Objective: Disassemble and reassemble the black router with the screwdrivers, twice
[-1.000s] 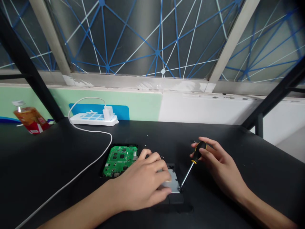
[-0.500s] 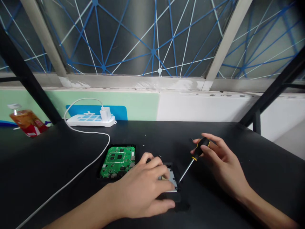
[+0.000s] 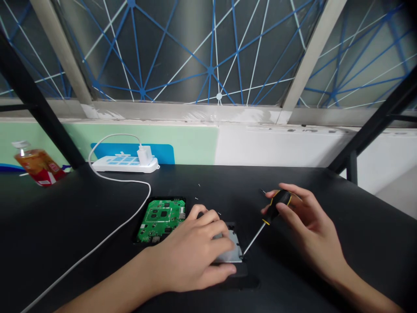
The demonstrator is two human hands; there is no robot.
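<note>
My left hand lies curled over a black case with a silver metal plate, its thumb along the near side and its fingers on and around the plate. Much of that case is hidden under the hand. In my right hand is a screwdriver with a black and yellow handle. Its shaft slants down to the left, and the tip meets the plate's near right corner. Left of the case, partly behind my left hand, a green circuit board sits in a black housing.
Tiny screws lie on the black table beyond my left hand. A small dark piece shows by my right fingertips. A white power strip with a plugged-in cable and a drink bottle stand at the back left.
My right hand and the screwdriver handle have shifted slightly right. The tip has moved a little nearer me, to the plate's corner. My left fingers have shifted, leaving more of the plate visible.
</note>
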